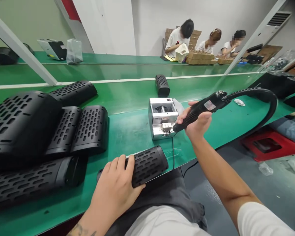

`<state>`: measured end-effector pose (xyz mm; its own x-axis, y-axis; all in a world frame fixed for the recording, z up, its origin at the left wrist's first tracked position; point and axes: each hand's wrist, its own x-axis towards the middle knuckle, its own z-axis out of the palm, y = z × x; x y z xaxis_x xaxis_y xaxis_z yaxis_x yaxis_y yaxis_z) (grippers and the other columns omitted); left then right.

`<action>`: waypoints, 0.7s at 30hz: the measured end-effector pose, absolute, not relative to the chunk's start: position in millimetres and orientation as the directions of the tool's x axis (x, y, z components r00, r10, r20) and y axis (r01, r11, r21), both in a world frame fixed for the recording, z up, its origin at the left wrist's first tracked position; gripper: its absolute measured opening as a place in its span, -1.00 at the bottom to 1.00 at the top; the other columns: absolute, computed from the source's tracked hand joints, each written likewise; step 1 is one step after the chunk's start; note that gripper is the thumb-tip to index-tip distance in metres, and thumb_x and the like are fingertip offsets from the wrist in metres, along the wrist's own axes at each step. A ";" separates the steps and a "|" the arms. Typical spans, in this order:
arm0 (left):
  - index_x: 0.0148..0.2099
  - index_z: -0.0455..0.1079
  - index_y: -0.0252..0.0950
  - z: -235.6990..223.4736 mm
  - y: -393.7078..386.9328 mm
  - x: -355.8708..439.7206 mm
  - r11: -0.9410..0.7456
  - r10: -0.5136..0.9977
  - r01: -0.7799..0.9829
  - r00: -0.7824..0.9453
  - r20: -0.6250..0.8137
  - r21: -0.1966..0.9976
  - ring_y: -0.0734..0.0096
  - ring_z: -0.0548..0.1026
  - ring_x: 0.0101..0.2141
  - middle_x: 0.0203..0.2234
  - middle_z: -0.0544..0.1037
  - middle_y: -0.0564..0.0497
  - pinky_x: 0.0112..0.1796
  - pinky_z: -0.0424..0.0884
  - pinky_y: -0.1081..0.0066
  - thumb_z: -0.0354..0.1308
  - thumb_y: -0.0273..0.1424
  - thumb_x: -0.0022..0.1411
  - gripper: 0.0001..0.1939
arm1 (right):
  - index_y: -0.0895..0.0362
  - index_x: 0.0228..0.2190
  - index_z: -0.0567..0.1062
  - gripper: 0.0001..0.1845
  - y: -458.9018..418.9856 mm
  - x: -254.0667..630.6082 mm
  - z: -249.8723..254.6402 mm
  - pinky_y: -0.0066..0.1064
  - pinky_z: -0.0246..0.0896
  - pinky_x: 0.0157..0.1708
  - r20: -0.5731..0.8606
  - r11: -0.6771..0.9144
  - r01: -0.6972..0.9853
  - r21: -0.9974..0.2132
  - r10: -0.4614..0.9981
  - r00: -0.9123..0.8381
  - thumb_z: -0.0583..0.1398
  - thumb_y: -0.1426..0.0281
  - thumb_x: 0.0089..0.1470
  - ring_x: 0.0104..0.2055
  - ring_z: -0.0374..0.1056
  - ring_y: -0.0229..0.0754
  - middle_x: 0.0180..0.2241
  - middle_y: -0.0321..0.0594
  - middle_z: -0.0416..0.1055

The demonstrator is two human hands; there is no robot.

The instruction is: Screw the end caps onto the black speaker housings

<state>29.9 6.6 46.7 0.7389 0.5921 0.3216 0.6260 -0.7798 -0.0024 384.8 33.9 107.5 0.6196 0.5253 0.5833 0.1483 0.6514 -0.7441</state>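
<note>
My right hand (194, 119) is shut around a black electric screwdriver (203, 109), whose thick coiled-looking cable (265, 98) arcs away to the right. Its tip reaches the front of a silver screw feeder (162, 118), and it seems to touch there. My left hand (114, 186) grips a black perforated cylindrical housing (147, 165) lying on the green workbench (127, 137) near my lap. Several similar black slotted housings (90, 129) lie in a group to the left of it. Another one (162, 85) stands upright beyond the feeder.
Across the bench, several seated people (179, 41) work among cardboard boxes (199, 58). A white-framed upright (19, 46) and a clear bag (74, 51) stand at the far left. A red stool (267, 144) sits on the grey floor to my right.
</note>
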 end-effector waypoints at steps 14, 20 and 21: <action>0.83 0.17 0.08 6.9 -10.2 -43.3 -0.535 0.844 0.654 0.436 0.312 0.534 -0.46 0.53 0.56 0.72 0.37 -0.25 0.52 0.55 -0.38 0.47 0.09 0.54 0.02 | -0.02 -0.22 0.61 -0.10 55.1 368.7 100.5 -0.32 0.36 -0.63 0.602 0.613 0.143 -0.777 0.657 0.453 0.41 -0.61 0.16 -0.69 0.42 -0.17 -0.60 -0.42 0.50; 0.88 -0.02 0.09 -38.5 -18.5 -50.5 -0.427 0.890 0.442 0.359 0.281 0.789 -0.43 0.45 0.66 0.72 0.34 -0.32 0.60 0.49 -0.39 0.65 -0.05 0.42 0.27 | -0.03 -0.15 0.71 -0.18 33.0 362.1 110.4 -0.32 0.41 -0.64 0.622 0.666 0.114 -0.737 0.603 0.498 0.46 -0.53 0.20 -0.67 0.44 -0.17 -0.58 -0.43 0.51; 0.87 -0.01 0.09 -42.5 -17.9 -48.9 -0.439 0.884 0.413 0.356 0.302 0.798 -0.42 0.46 0.65 0.71 0.35 -0.33 0.60 0.47 -0.39 0.66 -0.06 0.41 0.27 | -0.04 -0.14 0.74 -0.19 23.7 360.1 115.3 -0.31 0.42 -0.65 0.625 0.681 0.084 -0.727 0.606 0.492 0.46 -0.53 0.20 -0.68 0.44 -0.15 -0.57 -0.43 0.52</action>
